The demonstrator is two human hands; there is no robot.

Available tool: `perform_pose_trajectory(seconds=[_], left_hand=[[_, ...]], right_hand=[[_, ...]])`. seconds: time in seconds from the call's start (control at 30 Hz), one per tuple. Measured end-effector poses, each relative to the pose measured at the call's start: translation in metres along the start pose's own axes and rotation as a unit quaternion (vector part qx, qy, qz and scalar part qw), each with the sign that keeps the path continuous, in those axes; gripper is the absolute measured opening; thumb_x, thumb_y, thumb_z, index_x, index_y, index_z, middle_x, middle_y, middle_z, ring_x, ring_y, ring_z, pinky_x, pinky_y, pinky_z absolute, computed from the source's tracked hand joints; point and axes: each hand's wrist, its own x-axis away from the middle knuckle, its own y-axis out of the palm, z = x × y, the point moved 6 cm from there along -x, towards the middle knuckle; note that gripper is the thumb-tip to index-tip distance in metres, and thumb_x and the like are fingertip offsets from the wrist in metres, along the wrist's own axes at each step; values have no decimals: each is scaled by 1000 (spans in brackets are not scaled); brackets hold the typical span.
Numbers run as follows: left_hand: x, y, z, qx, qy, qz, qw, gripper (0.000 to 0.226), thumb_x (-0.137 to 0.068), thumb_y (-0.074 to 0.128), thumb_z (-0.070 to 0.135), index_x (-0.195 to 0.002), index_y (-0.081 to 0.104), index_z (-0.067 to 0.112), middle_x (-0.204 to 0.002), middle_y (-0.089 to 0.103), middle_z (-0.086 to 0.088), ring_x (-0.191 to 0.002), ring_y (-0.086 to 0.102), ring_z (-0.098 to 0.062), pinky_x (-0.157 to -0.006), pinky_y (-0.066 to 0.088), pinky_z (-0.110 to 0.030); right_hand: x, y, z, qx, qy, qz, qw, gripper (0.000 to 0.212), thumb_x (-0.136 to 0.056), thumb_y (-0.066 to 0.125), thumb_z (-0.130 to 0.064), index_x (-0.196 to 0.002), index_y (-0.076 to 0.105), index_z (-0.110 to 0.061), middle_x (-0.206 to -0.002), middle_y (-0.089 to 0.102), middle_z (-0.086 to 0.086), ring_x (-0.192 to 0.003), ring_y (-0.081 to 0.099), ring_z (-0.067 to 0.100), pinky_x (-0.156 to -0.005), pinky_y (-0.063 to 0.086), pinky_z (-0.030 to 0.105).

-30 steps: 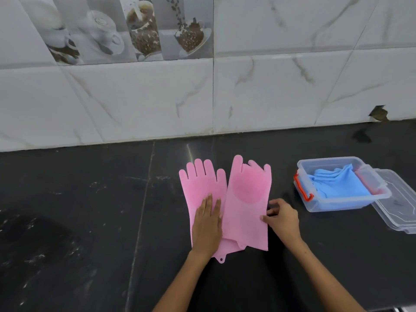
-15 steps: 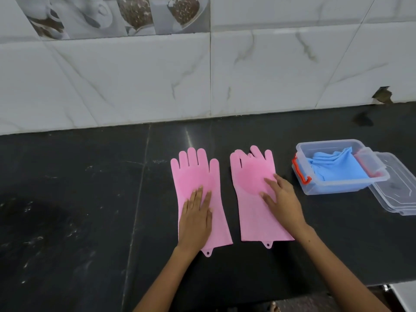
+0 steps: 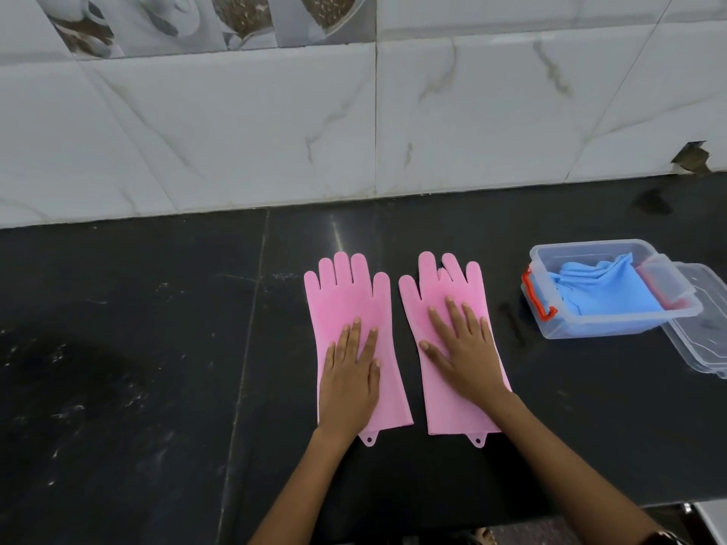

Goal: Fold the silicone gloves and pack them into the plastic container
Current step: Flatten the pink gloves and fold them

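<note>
The left hand (image 3: 350, 381) and right hand (image 3: 466, 354) lie flat, fingers straight, on two pink gloves (image 3: 346, 304) side by side on the desk (image 3: 157, 348), fingertips toward the wall, container (image 3: 606, 326) right.

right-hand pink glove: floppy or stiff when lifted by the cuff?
Probably floppy: the right pink glove lies fully flat on the black counter under the right hand, and the blue gloves already in the plastic container sit crumpled. Likely light. Its textured palm may grip rather than slide.

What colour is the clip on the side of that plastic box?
Orange-red. The clip sits on the clear container's left end, plain in the head view.
</note>
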Motion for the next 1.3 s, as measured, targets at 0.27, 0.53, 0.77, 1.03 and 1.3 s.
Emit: perform_pose_trajectory(seconds=[0.27,0.53,0.77,1.03,1.3], left_hand=[[-1,1,0,2,-2,-2,1000,54,-101,21,38,-150,-2,30,-161,-4,3,-148,-5,-17,-118,-6,-34],[-5,-1,7,31,-19,-12,999,53,-102,25,34,-151,7,27,-161,-2,-1,-148,-3,-19,-117,-8,-34],[-21,-10,39,114,-17,16,993,56,-100,33,41,-150,21,18,-161,5,-2,-148,3,-19,-119,0,-34],[-39,11,63,-9,110,-72,991,59,-100,33,42,-151,13,21,-161,5,0,-149,-3,-22,-119,-4,-42],[-41,11,65,-42,124,-64,989,59,-100,31,45,-151,16,20,-161,8,1,-149,-1,-19,-113,-16,-40]], right_hand=[[23,3,-4,-3,-34,4,999,67,-82,0,-70,-143,-9,-44,-159,-7,-7,-147,-7,21,-117,-7,42],[-1,1,-5,4,-27,14,1000,62,-89,5,-63,-146,-3,-40,-159,-9,-4,-147,-9,22,-117,-4,45],[-25,-22,-7,-69,5,123,990,48,-97,40,-38,-141,37,-18,-143,45,9,-130,42,29,-109,30,46],[-87,-67,12,-105,99,145,979,29,-96,48,-26,-101,67,-5,-97,60,14,-83,58,26,-76,54,43],[-89,-78,9,-221,125,203,946,25,-81,68,-23,-60,58,-14,-67,56,0,-66,58,23,-60,47,33]])
